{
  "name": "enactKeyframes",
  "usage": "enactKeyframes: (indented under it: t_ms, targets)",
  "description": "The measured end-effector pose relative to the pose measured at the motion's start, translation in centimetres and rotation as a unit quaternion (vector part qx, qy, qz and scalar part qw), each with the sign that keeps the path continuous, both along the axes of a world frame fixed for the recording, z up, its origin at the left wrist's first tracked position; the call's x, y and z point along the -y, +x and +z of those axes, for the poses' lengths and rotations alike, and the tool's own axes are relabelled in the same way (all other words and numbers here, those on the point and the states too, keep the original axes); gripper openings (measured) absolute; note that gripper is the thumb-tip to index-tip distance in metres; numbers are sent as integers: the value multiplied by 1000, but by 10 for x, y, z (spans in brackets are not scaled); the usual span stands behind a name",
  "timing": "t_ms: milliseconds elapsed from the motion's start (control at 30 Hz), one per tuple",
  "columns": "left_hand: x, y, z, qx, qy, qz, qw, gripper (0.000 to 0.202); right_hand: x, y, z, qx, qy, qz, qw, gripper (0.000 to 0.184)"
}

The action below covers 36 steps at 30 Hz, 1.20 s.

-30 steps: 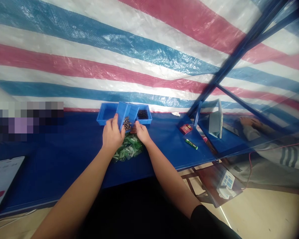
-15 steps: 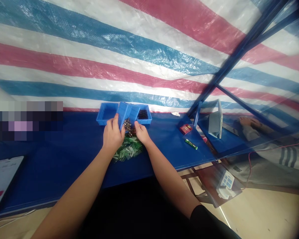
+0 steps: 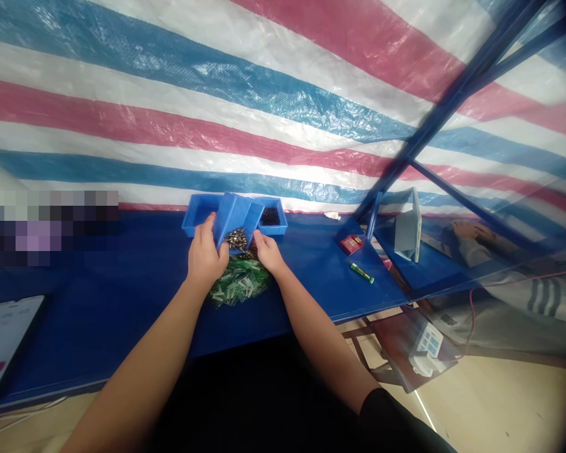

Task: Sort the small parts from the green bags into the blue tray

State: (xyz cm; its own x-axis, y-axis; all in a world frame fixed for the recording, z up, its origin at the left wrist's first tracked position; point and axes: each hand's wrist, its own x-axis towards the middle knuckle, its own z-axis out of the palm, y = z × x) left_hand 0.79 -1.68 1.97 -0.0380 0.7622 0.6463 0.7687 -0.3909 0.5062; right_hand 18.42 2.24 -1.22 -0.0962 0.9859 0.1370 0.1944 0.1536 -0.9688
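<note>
Change: left hand [image 3: 204, 258] is sitting further left than half a second ago, and the tilted bin [image 3: 233, 220] is leaning over more, its metal pieces [image 3: 236, 238] gathering at the low corner.
Left fingers: wrapping closed around the bin's side, holding it off the desk [image 3: 113, 296].
Right hand [image 3: 266, 251]: fingers are curling at the bin's low lip; whether they are pinching anything I cannot tell.
Below the hands: bag of green pieces [image 3: 238, 284] is lying just under the bin.
Room: bare desk is stretching left toward the white tablet [image 3: 2, 340]; a green marker [image 3: 362, 272] is lying well apart on the right.
Far edge: two flat bins [image 3: 270, 217] are sitting against the striped tarp [image 3: 264, 94].
</note>
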Motion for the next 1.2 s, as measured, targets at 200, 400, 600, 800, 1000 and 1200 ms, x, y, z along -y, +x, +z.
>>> enactKeyframes:
  t_ms: [200, 400, 600, 800, 1000, 1200]
  targets:
    - [-1, -11, 1, 7, 21, -10, 1000, 66, -2, -3, -3, -50, -17, 42, 998, 68]
    - [0, -11, 4, 0, 36, -23, 999, 62, 0, -3, -2, -41, 1, 37, 998, 67]
    - [2, -10, 6, -1, 40, -25, 999, 60, 0, -3, 2, -67, -29, 10, 997, 70]
    - [1, -15, 10, -7, 46, -65, 997, 58, -3, -3, 0, -129, -44, 29, 990, 72]
    - [1, -20, 13, -13, 42, -95, 995, 56, -10, -5, -7, -158, -59, -12, 986, 70]
    - [1, -21, 14, -11, 45, -115, 992, 54, -16, -5, -16, -168, -43, -11, 985, 60]
